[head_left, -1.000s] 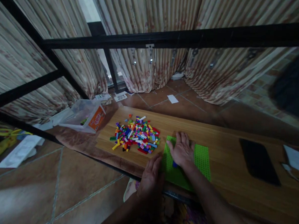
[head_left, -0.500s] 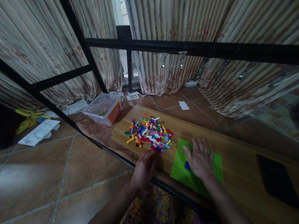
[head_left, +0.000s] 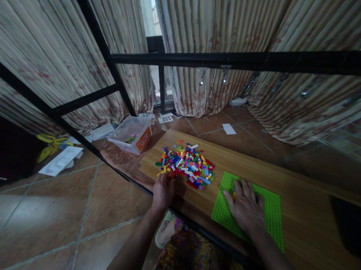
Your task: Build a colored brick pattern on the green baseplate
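While the right hand (head_left: 247, 207) lies flat and open on the green baseplate (head_left: 271, 214), the left hand (head_left: 163, 189) – fingers loosely curled, holding nothing visible – touches the brick pile (head_left: 186, 164), at its one o'clock.

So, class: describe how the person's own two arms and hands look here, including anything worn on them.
Both forearms are bare, with no sleeves in view. The left hand and the right hand wear no gloves; no rings, watch or bracelets can be made out in this dim picture.
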Motion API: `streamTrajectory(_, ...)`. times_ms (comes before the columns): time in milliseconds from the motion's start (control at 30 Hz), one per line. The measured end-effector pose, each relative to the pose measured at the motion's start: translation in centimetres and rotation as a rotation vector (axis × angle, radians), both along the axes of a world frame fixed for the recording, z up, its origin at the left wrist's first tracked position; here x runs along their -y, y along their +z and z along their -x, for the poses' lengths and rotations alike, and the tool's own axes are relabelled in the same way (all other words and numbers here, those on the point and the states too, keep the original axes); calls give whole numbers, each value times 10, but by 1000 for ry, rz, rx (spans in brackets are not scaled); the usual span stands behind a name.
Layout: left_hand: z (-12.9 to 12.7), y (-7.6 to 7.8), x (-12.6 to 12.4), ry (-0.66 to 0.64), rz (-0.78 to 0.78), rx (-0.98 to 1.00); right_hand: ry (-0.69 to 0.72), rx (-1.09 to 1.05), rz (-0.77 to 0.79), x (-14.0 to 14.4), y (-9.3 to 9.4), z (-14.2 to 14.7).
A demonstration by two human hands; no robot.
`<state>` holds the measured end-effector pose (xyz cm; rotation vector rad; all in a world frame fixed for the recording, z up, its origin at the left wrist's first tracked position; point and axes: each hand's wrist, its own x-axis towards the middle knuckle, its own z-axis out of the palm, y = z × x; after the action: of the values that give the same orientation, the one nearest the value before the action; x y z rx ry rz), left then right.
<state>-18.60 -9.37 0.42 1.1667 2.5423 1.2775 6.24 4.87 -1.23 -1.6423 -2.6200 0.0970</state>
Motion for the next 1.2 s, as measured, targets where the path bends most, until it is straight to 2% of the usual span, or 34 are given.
streamTrajectory(200, -2, 0, -6, 17, 141, -60, 5, -1, 15, -5, -2, 0)
streamTrajectory(433, 1, 9, -19, 48, 294, -55, 2, -10, 3, -3, 0, 1)
streamTrajectory(667, 8, 14, -27, 91, 333, -38, -11, -50, 17, -2, 5, 3)
streamTrajectory(833, 11, 16, -28, 76, 312, -67, -20, -127, 47, -1, 8, 6)
streamTrajectory(933, 11, 21, -28, 86, 228, -43, -24, -287, 56, -3, 11, 3)
streamTrajectory(1033, 6, 29, -29, 67, 112, 49, -85, -668, 47, -7, 14, -10)
streamTrajectory(1133, -12, 33, -34, -83, -45, 194, -276, -1040, -51, -7, 17, -34)
streamTrajectory(1200, -34, 32, -39, -217, -138, 296, -362, -1150, -108, 2, 19, -48)
